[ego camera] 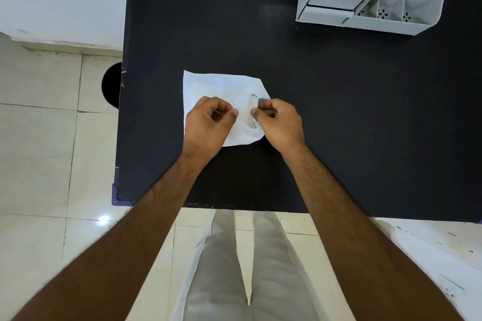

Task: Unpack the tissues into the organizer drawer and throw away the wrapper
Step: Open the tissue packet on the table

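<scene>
A white plastic wrapper bag (208, 86) with a cut-out handle lies flat on the black table (339, 112), the tissues inside showing only as a faint bulge. My left hand (208, 122) pinches the bag's left side near the handle opening. My right hand (280, 122) pinches the bag's right edge by the handle. The white organizer (407, 23) stands at the table's far right; its small drawer (336, 0) on the left side looks pulled slightly outward.
A round black bin (112, 86) stands on the tiled floor beside the table's left edge. The organizer has several open compartments with perforated bottoms. My legs in light trousers are below the table's front edge. A white wall lies to the far left.
</scene>
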